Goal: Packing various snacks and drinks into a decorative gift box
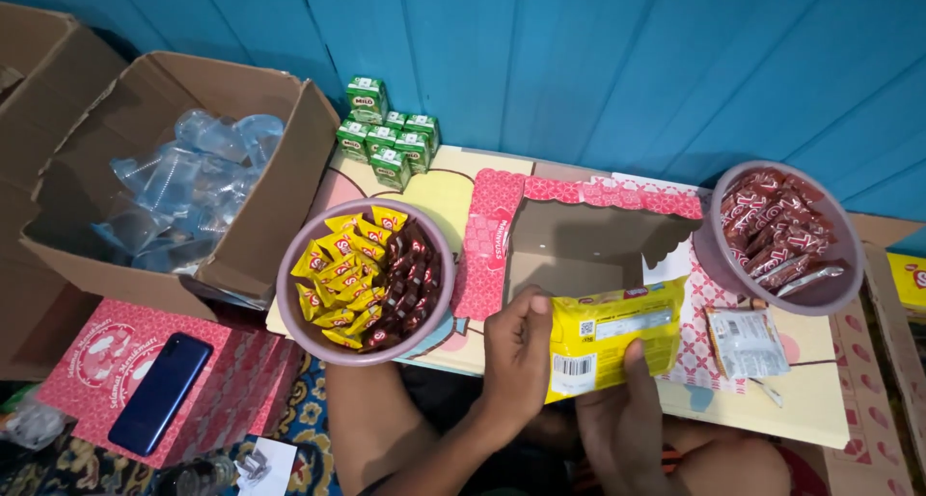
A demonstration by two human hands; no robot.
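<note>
Hands, left [518,356] and right [622,414], both grip yellow packet [617,346] between them above open pink box [579,245].

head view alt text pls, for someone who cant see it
Both hands, left hand and right hand, hold a yellow snack packet over an open pink box on a low table. Bowls of wrapped sweets sit either side, green drink cartons behind.

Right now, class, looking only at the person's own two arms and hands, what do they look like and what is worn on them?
Both arms are bare to the bottom edge of the picture: no sleeves, gloves, watch or bracelet show. The left hand and the right hand carry no visible rings. Short fingernails show on the left hand's fingers.
</note>
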